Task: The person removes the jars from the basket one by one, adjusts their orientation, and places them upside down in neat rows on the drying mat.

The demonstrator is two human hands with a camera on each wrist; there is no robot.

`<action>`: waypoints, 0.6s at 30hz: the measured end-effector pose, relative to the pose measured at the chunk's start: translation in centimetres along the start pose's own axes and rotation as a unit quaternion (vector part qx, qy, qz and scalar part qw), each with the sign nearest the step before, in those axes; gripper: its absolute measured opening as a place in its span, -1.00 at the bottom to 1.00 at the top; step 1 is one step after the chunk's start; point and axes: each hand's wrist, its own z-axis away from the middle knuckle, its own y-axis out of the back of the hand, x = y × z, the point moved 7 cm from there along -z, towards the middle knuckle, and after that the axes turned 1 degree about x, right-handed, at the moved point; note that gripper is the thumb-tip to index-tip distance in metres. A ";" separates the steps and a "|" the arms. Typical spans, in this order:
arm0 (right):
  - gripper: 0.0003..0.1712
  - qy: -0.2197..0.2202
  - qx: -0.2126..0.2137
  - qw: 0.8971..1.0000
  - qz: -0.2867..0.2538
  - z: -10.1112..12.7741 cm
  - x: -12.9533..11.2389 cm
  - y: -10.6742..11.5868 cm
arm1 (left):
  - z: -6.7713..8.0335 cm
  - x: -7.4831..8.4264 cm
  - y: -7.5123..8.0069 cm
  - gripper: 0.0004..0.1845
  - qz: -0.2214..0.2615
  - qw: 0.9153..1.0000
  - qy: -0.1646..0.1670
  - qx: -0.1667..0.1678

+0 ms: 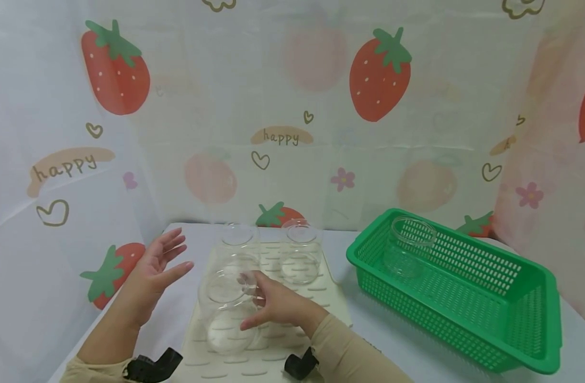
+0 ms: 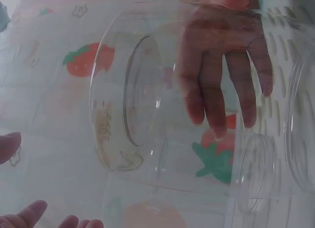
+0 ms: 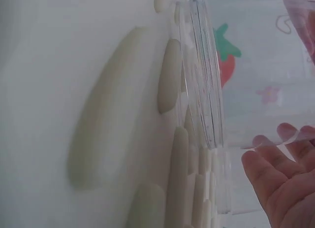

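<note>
A clear, round jar (image 1: pixel 220 316) stands at the front left of a cream ridged mat (image 1: pixel 268 364). My right hand (image 1: pixel 278 302) is beside this jar, fingers reaching along its far side and thumb apart near its front. In the right wrist view, the fingertips (image 3: pixel 251 161) are right at the jar wall, and a ringed rim (image 3: pixel 202 75) sits low over the mat. Left of the jar, my left hand (image 1: pixel 153 276) is raised with fingers spread and nothing in it. Two more clear jars, one back left (image 1: pixel 237 244) and one back right (image 1: pixel 299 258), stand behind.
A green perforated basket (image 1: pixel 445 319) stands to the right of the mat, with one clear jar (image 1: pixel 404 252) inside its far left end. The white table (image 1: pixel 333 239) meets a strawberry-print cloth (image 1: pixel 297 80) at the back and sides.
</note>
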 end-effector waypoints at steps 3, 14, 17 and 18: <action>0.01 -0.003 0.001 1.000 -0.002 0.0 -0.1 0.1 | 0.0 -0.1 0.0 -0.26 0.002 1.000 0.005 0.001; -0.05 0.013 0.004 1.000 -0.002 0.2 -0.9 0.6 | 0.0 -0.1 0.3 -0.25 0.004 1.000 0.005 0.005; -0.05 0.023 0.005 1.000 0.003 0.3 -1.1 1.2 | -0.1 -0.1 0.2 -0.26 0.006 1.000 0.004 0.004; -0.03 0.025 0.005 1.000 0.006 0.3 -1.2 1.4 | -0.1 0.0 0.2 -0.26 0.006 1.000 0.005 0.003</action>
